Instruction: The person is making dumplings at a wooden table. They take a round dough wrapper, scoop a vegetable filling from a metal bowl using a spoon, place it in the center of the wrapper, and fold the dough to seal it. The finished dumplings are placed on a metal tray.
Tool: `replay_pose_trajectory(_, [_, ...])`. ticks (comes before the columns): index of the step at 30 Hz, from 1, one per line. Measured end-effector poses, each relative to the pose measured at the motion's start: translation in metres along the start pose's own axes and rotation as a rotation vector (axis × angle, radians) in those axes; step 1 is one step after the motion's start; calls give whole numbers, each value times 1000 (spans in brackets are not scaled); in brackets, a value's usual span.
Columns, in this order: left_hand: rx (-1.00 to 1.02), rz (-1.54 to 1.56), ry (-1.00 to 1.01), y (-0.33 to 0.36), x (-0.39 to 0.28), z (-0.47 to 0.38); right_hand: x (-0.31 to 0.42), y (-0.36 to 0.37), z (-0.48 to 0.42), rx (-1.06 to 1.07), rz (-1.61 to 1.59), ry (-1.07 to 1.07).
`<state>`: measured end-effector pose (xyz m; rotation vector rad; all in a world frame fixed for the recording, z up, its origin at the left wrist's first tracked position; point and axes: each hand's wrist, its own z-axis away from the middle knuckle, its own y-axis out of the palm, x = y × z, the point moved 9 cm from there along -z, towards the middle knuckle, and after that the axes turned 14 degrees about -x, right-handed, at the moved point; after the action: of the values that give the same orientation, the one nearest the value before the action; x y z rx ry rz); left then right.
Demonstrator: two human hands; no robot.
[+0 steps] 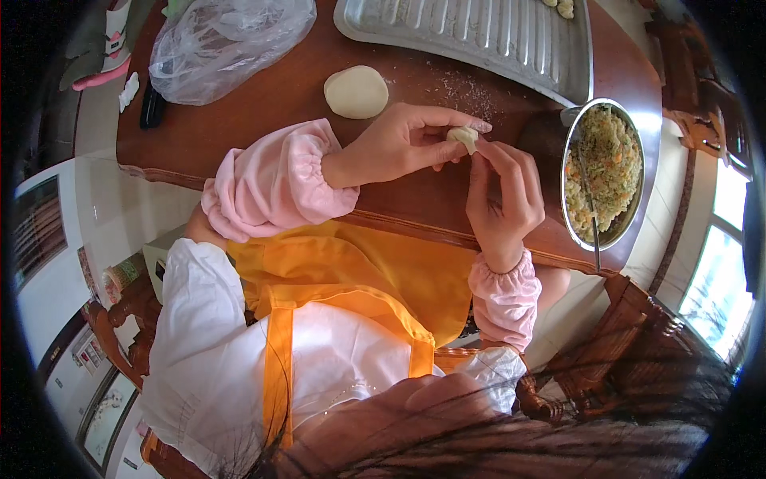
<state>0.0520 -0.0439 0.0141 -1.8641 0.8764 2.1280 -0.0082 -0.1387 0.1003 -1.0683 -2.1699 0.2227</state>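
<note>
Between my two hands, above the front part of the wooden table, is a small pale dumpling (463, 137). My left hand (413, 139) holds it between thumb and fingers, with flour on a fingertip. The thumb and forefinger of my right hand (507, 190) pinch its lower right edge. A round stack of dough wrappers (356, 92) lies on the table beyond my left wrist. Right of my right hand stands a metal bowl (566, 197) of chopped filling (613, 161), with a metal utensil (592, 224) leaning out over the rim.
A ribbed metal tray (455, 24) lies at the back, with a few dumplings (564, 8) at its far right corner. Loose flour (467, 93) dusts the wooden table (269, 141). A clear plastic bag (230, 48) and a dark object (152, 109) are at the left. A wooden chair (628, 353) stands right.
</note>
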Motion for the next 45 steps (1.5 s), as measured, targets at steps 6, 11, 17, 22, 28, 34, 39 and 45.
replay_pose_trajectory(6, [51, 14, -60, 2, 5, 0, 8, 0, 4, 46, 117, -193])
replay_pose_trajectory(11, [27, 19, -60, 2, 2, -1, 7, 0, 5, 55, 107, -262])
replay_pose_trajectory(17, [31, -39, -66, 2, 0, -2, 7, -2, 6, 33, 86, -287])
replay_pose_trajectory(22, [18, -44, -67, 2, 0, -3, 8, -1, 5, 39, 68, -269])
replay_pose_trajectory(28, [19, -45, -78, 0, 5, -1, 5, 2, 5, 140, 49, -251])
replay_pose_trajectory(34, [37, -38, -93, 2, 4, -3, 3, 3, 4, 130, 35, -247])
replay_pose_trajectory(39, [79, 4, -128, 2, 12, 0, 1, 5, 4, 159, 35, -232])
replay_pose_trajectory(45, [83, 0, -114, 2, 11, -2, -5, 4, 3, 114, -19, -131])
